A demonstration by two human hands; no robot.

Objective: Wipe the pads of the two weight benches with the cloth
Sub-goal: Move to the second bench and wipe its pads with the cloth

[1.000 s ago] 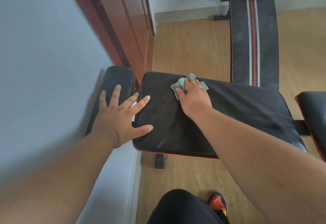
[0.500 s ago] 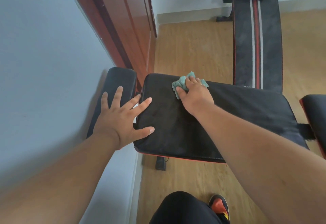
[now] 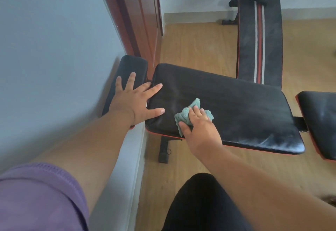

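**Cloth pressed on the near bench pad**

The right hand [image 3: 199, 128] lies palm down on a crumpled teal cloth [image 3: 185, 117], fingers together over it and the thumb along its near edge, pinning it flat against the large black pad [image 3: 236, 107] of the near weight bench. The cloth sits toward the pad's left, near-edge corner, its corners sticking out beyond the fingertips and to the right of the hand.

The left hand [image 3: 135, 101] rests just beside it with fingers spread wide and holding nothing. Its thumb and forefinger lie on the left end of the large pad, while the other fingers reach across the gap onto the small black pad [image 3: 131, 65] that stands against the pale wall [image 3: 54, 49].

The large pad has a red trim line along its near edge and pale dusty streaks toward its right end. To its right, a further black pad [image 3: 320, 121] is joined by a dark bracket. Behind, a second bench [image 3: 269, 39] with red and white stripes runs away over the wooden floor [image 3: 196, 45]. A reddish wooden door [image 3: 138, 21] stands next to the wall. A purple sleeve [image 3: 36, 198] covers the left upper arm, and a black-clad knee [image 3: 196, 203] shows below.
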